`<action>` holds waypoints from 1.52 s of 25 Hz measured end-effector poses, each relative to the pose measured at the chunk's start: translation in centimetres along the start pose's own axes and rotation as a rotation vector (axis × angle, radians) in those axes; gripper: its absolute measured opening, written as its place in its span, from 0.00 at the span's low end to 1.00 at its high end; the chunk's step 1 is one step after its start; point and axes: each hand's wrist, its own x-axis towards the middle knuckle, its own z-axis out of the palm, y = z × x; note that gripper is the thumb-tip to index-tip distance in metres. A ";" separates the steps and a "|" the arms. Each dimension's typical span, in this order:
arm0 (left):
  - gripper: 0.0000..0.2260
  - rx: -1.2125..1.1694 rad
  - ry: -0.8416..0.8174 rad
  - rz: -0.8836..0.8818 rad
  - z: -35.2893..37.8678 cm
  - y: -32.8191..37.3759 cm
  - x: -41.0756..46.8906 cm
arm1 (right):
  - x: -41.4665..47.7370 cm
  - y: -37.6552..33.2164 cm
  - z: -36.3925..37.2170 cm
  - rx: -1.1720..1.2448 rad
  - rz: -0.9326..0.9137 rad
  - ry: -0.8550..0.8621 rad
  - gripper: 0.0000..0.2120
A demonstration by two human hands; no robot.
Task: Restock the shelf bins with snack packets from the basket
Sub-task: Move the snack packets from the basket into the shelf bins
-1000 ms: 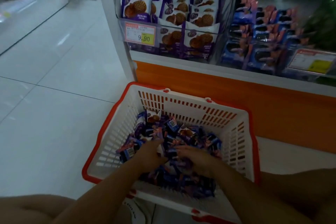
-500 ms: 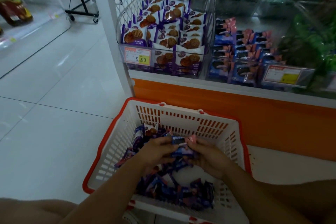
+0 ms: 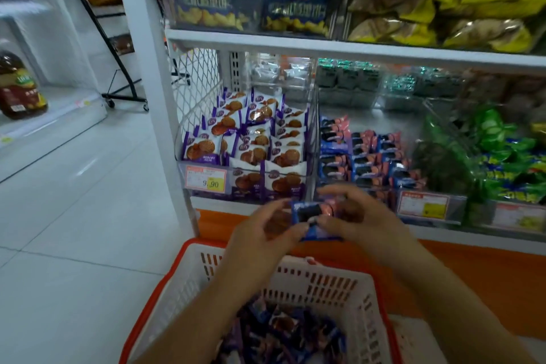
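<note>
My left hand [image 3: 263,233] and my right hand [image 3: 359,223] together hold a small stack of blue-and-pink snack packets [image 3: 313,216] in the air, above the basket and just in front of the lowest shelf. The white basket with a red rim [image 3: 325,284] stands on the floor below, with several dark blue and purple packets [image 3: 283,331] inside. Straight ahead, a clear bin [image 3: 366,156] holds matching blue-and-pink packets. To its left, a second clear bin [image 3: 254,142] is packed with white-and-purple biscuit packets.
Green packets [image 3: 499,156] fill the bin on the right. Price tags [image 3: 206,179] hang on the bin fronts. An upper shelf [image 3: 325,47] carries larger snack bags. A white upright post [image 3: 147,68] marks the shelf's left end, with tiled floor [image 3: 74,216] beyond it.
Both hands dug into the basket, took hold of blue-and-pink packets and rose with them toward the shelf. My view tilted up, bringing the upper shelf into sight.
</note>
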 end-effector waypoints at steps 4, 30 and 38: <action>0.22 0.405 0.076 0.363 -0.7 3.5 5.2 | 5.2 -3.1 -7.1 -0.115 -0.117 0.263 0.09; 0.15 0.576 0.199 0.437 0.1 -3.4 2.4 | 7.4 -5.2 -4.9 -0.290 -0.137 -0.161 0.06; 0.26 1.101 -0.926 -0.215 2.3 -18.7 -7.5 | 2.3 19.4 12.5 -0.985 0.359 -1.022 0.23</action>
